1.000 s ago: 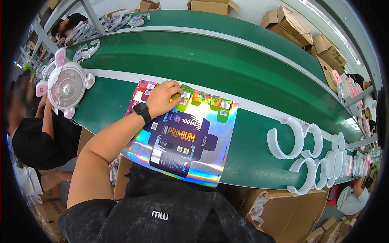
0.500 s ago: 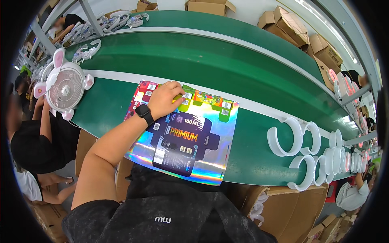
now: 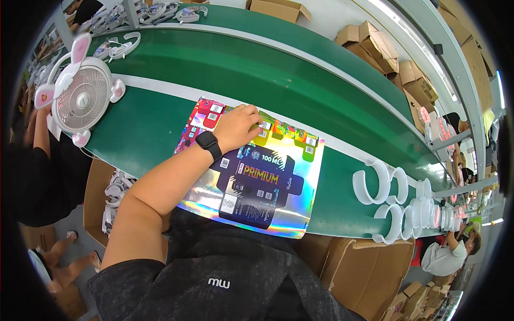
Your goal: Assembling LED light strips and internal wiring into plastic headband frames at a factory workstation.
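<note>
My left hand (image 3: 238,128) lies palm down at the far edge of a shiny holographic sheet (image 3: 308,187), fingers curled at that edge and fingertips hidden. A dark watch (image 3: 208,143) is on that wrist. Flat box outlines are printed on the sheet: a large dark purple one in the middle, with red and green-yellow ones along the far side. The sheet rests on the green bench (image 3: 144,120), tilted with its right side nearer to me. My right hand is out of view.
A white rabbit-eared fan (image 3: 83,99) stands at the left. White C-shaped plastic bands (image 3: 369,184) stand at the right. An open carton (image 3: 369,267) is below the bench's near edge, and another carton (image 3: 96,200) holds white parts. Other people sit at both sides.
My view has turned slightly, so the sheet and my left hand appear farther right and the white bands farther left. My left hand stays on the sheet.
</note>
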The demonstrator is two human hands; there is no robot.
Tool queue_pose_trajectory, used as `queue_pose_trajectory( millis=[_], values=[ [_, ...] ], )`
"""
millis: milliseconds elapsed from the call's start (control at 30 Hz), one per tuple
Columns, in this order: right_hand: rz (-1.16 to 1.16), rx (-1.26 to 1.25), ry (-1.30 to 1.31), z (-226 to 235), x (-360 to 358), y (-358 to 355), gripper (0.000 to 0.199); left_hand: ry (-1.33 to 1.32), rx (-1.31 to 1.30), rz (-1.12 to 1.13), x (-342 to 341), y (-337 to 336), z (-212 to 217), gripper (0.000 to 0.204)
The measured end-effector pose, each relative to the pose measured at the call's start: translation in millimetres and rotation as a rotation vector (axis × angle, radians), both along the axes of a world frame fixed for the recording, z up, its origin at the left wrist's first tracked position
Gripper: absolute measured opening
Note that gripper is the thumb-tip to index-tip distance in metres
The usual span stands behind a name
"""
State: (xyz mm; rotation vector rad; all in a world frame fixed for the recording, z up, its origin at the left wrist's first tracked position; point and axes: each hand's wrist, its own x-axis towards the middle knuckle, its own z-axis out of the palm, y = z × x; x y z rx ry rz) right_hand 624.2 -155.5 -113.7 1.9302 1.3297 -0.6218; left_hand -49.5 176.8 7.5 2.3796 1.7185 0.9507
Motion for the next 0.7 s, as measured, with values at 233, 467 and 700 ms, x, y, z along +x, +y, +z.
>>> queue_pose_trajectory(
  millis=[233, 467, 700],
  values=[
    [-0.037, -0.064, -0.002, 24.4, -28.2, -79.2, 0.036, -0.161, -0.028, -0.096, 4.1, 17.7, -10.5, 0.016],
    [-0.128, 0.368, 0.065, 157.3, 17.2, 44.9, 0.027, -0.229, -0.044, -0.106, -2.8, 6.3, -7.3, 0.018],
    [-0.534, 1.089, 0.254, 326.7, -28.1, 67.9, 0.017, -0.205, -0.061, -0.166, -12.0, 10.9, -3.5, 0.019]
  ],
)
